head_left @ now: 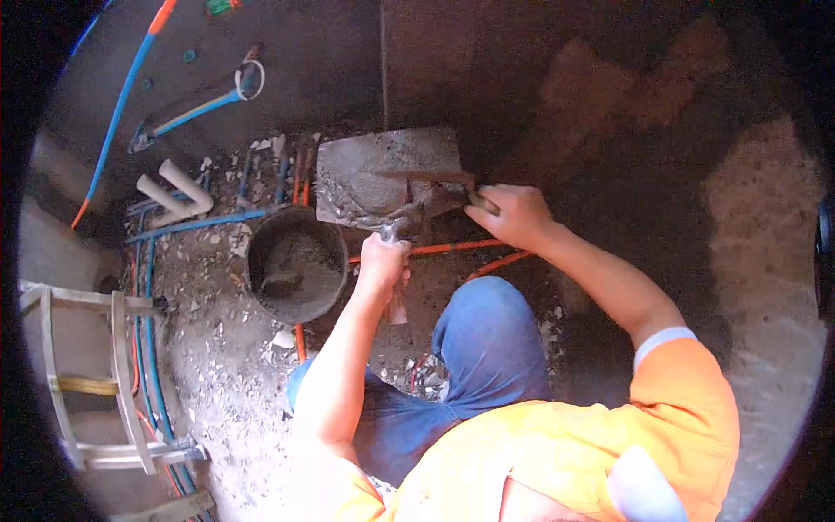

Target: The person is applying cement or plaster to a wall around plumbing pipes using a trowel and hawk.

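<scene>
My left hand (385,259) is closed on the handle of a square mortar board (348,165), which carries wet grey mortar (383,198). My right hand (513,213) grips a trowel (430,177), its blade lying over the board and the mortar on it. A round dark bucket (261,261) with grey mortar inside stands just left of my left hand, below the board's left edge.
A wooden ladder-like frame (122,348) is at left. Blue pipes (196,223), orange pipes (452,248) and white elbow pipes (187,187) run through rubble (217,348). A dark wall (591,130) rises beyond the board. My bent knee (487,331) is below my hands.
</scene>
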Demonstrator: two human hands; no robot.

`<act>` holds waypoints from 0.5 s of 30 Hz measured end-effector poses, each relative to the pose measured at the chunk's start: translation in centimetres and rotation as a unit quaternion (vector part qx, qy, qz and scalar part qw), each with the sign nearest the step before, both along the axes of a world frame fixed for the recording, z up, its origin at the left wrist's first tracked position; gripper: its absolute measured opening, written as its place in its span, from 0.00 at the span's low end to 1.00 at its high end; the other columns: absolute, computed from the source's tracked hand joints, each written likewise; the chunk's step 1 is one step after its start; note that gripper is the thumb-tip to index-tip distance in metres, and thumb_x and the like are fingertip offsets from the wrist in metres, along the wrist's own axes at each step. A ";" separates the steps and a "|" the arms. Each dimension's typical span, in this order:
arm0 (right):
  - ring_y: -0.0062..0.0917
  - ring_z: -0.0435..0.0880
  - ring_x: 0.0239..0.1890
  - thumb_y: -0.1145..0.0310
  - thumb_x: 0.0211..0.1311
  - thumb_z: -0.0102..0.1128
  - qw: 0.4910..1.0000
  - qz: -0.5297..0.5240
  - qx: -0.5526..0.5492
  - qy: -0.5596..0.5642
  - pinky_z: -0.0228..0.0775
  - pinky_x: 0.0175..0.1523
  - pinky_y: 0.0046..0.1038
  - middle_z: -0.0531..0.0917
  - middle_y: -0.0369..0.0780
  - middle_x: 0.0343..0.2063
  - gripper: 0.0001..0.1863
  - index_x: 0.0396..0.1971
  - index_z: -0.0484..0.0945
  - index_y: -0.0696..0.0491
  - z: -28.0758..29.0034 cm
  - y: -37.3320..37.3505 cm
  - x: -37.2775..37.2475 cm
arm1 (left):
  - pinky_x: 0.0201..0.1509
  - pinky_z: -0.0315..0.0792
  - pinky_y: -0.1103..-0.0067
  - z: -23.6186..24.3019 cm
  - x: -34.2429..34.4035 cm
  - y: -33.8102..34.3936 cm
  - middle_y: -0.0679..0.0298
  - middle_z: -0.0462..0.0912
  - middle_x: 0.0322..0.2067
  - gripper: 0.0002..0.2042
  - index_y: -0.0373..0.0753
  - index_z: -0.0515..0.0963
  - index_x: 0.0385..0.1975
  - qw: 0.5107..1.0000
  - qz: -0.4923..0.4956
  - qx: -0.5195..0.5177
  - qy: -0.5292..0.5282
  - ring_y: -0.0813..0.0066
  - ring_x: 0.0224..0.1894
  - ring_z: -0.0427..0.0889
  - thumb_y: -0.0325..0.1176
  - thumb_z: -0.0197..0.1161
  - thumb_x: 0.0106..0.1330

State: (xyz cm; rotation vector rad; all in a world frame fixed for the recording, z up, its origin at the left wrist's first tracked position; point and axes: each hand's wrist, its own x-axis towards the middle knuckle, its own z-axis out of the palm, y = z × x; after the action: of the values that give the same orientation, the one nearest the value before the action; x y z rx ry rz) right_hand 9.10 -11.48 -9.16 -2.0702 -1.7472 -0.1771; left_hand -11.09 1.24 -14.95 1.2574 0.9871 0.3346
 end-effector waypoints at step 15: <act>0.37 0.82 0.27 0.56 0.49 0.67 0.941 -0.092 0.033 0.324 0.73 0.33 0.31 0.82 0.46 0.24 0.20 0.29 0.80 0.61 2.1 2.2 -2.6 | 0.42 0.72 0.66 -4.9 1.6 -1.8 0.41 0.80 0.31 0.13 0.27 0.73 0.32 0.978 -0.030 0.207 0.014 0.47 0.37 0.80 0.30 0.61 0.50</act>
State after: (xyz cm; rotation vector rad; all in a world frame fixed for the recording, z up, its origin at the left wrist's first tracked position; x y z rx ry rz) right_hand 6.51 -9.25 -7.05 -1.9359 -1.1339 0.3534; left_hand -9.51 -0.60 -19.86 1.6689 0.9282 0.4941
